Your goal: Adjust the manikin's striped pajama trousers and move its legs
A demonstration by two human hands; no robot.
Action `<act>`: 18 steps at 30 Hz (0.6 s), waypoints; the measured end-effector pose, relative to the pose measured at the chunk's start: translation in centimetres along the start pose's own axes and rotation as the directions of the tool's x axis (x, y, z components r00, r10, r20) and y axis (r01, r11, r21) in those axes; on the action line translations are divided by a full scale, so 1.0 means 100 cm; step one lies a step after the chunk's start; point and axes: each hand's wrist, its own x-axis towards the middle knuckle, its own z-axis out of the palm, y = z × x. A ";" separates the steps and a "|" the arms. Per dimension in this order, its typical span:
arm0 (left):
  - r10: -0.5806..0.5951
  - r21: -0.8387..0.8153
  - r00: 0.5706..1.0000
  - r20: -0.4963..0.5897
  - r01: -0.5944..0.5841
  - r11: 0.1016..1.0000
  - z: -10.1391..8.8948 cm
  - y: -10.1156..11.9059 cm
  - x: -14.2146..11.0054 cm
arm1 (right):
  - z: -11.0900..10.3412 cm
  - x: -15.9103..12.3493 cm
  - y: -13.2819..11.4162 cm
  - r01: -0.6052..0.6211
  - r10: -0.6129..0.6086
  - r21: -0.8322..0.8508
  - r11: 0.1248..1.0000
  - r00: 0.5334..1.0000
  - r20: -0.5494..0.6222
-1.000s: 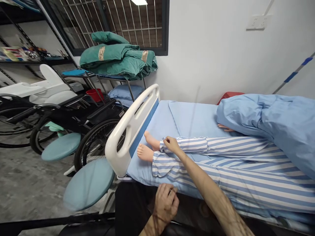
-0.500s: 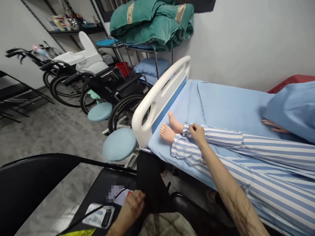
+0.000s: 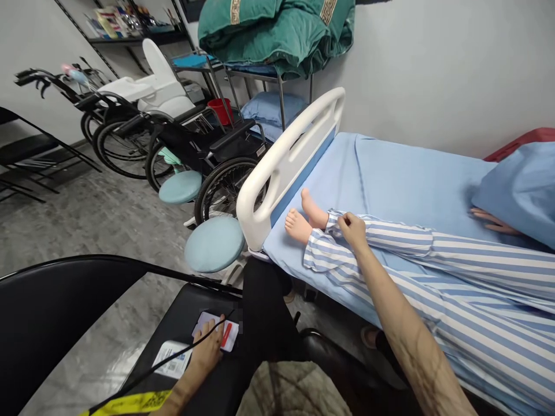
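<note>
My left hand lies with its fingers apart on a phone with a red patch on its screen, on the black chair seat beside my leg. A white device with a printed label lies next to it, and a black cable crosses over both. My right hand is closed, fingers curled, at the lower leg of blue-and-white striped trousers; what its fingers hold, if anything, is hidden. The trousers clothe a figure lying on the bed, its bare feet close to the footboard.
The bed has a blue sheet and a white footboard. Round stools and wheelchairs stand to the left. Green bedding is piled on a rack behind. A blue cloth covers part of the figure, leaving one hand showing.
My left hand has moved left and opened out from a curled shape onto the phone. My right hand stays closed at the trouser leg. The view has shifted slightly.
</note>
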 end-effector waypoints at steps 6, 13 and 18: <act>-0.072 0.063 0.983 0.168 0.062 0.996 -0.033 -0.014 0.009 | 0.001 0.000 0.000 -0.006 0.006 -0.009 1.000 1.000 -0.011; 0.078 0.060 0.972 0.220 -0.094 0.994 -0.029 -0.012 0.011 | 0.000 -0.001 -0.001 -0.008 0.008 -0.006 1.000 1.000 -0.002; 0.079 0.055 0.981 0.180 -0.090 0.994 -0.022 -0.012 0.015 | 0.000 0.000 0.001 -0.007 0.007 0.003 1.000 1.000 -0.002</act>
